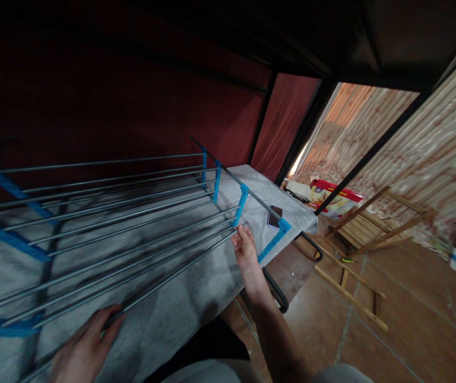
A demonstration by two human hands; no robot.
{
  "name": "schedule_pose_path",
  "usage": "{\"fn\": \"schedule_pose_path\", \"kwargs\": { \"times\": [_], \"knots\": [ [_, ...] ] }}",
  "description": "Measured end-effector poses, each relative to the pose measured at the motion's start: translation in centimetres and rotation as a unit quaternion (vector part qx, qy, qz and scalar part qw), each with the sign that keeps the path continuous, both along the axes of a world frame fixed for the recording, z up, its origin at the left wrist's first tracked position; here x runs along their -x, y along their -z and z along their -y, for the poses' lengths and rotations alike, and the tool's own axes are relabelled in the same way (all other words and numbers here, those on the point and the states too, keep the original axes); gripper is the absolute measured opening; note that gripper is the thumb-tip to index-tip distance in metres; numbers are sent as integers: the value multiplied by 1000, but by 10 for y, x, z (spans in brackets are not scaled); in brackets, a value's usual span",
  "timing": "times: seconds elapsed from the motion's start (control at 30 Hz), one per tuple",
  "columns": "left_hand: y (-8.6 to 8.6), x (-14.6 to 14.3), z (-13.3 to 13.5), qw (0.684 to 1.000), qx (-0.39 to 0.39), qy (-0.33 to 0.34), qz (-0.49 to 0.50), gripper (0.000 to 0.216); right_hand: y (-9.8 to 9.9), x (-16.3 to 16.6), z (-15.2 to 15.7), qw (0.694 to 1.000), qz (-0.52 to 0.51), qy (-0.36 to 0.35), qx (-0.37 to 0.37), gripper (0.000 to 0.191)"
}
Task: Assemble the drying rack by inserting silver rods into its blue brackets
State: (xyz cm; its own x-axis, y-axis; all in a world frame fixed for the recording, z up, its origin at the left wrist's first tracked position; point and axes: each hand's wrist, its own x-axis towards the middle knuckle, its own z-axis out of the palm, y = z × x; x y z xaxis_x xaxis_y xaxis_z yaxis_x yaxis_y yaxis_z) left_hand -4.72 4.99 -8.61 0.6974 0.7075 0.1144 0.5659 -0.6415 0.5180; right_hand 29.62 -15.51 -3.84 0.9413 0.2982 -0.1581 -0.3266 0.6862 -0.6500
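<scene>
A rack of long grey metal rods (132, 213) with blue plastic end brackets (273, 239) lies across a grey fabric surface (180, 308). My left hand (82, 351) is closed around the nearest rod at the lower left. My right hand (246, 247) pinches the far end of that same rod beside the blue bracket. A phone (275, 216) lies on the fabric just beyond the bracket.
Dark red fabric walls (132, 106) on a black frame stand behind the rack. A brown tiled floor (371, 330) at the right holds a folded wooden frame (371, 223), a red and yellow package (335, 198) and a curved black tube (278, 292).
</scene>
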Motion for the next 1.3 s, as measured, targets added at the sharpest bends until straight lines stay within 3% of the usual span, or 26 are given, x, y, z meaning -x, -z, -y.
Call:
{"fn": "schedule_pose_path", "kwargs": {
  "times": [0.3,0.5,0.63,0.8,0.93,1.17,1.3],
  "knots": [
    [-19,-2,2,999,-21,-17,-45,27,9,-8,7,998,53,-3,26,21],
    [-22,3,-1,993,-101,30,-61,39,7,-12,10,998,58,-25,31,17],
    [-28,1,2,988,-130,25,-80,44,11,-13,11,997,44,-20,55,11],
    [-49,-10,17,980,-128,17,-151,38,29,-18,25,995,16,-53,85,13],
    [-63,-15,25,976,-152,16,-158,26,51,-39,37,992,-1,-34,124,10],
    [-66,-11,35,972,-158,38,-169,23,75,-66,48,983,-80,-77,149,8],
    [-64,-13,32,972,-165,15,-168,23,81,-72,50,978,-84,-64,177,12]
  ]
}}
